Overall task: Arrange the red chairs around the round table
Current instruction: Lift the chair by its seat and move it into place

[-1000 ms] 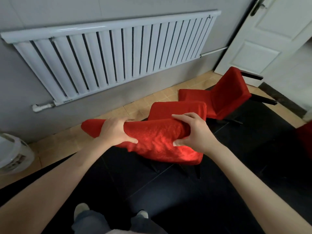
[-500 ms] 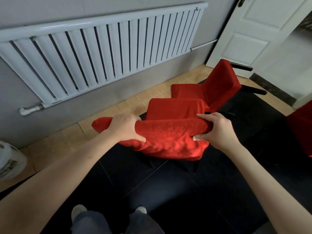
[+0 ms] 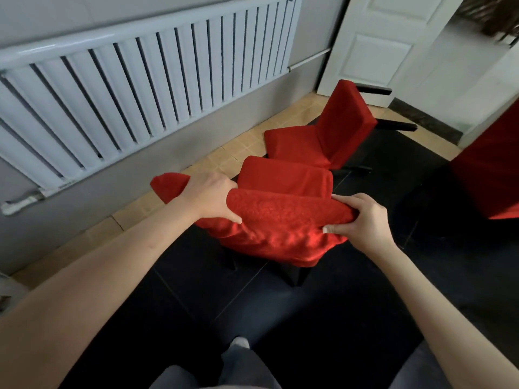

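Both your hands were clamped on the top edge of the nearest red chair's backrest [image 3: 280, 217], so you had it by the cover fabric. Your left hand [image 3: 209, 196] gripped the left end, fingers curled over the front and thumb down the back, with a floppy corner of the cover sticking out past it. Your right hand [image 3: 362, 220] pinched the right end, thumb underneath. That chair's seat sat just beyond your hands, its dark legs on the black floor mat [image 3: 337, 318]. A second red chair [image 3: 331, 130] stood just past the first one, up and right of your right hand, near the white door [image 3: 387, 40]. A third red chair [image 3: 494, 169] was partly cut off, well to the right of your right hand. Beyond your left hand ran the white radiator [image 3: 146, 80].
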Demonstrator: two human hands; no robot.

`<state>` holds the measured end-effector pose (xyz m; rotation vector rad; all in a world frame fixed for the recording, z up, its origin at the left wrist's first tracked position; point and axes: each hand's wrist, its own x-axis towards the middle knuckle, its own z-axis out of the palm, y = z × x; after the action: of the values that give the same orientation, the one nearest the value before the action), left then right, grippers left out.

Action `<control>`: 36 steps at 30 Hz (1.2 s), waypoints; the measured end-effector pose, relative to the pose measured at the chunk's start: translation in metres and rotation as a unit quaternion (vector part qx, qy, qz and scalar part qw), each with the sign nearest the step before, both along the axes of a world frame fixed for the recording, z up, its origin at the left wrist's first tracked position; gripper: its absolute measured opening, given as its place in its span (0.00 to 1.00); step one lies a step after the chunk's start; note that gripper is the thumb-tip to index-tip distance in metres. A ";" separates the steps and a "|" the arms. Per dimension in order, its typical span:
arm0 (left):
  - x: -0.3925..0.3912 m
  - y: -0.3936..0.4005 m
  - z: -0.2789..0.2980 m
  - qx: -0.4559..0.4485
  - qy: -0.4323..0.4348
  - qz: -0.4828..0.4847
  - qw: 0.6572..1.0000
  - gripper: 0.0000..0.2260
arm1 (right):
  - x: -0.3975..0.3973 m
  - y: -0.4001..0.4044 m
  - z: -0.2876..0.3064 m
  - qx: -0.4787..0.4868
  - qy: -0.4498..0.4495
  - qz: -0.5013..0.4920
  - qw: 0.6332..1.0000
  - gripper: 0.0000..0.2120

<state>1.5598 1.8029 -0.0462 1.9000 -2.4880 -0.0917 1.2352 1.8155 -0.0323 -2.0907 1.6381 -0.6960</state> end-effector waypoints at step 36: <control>0.144 0.168 -0.003 0.039 -0.081 0.118 0.989 0.31 | 0.160 0.101 -0.045 0.071 -0.056 0.059 0.994 0.38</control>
<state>1.7042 1.9707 -0.0495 2.3048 -2.3626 -0.0342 1.3948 1.9161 -0.0775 -1.9925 1.4464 -0.6277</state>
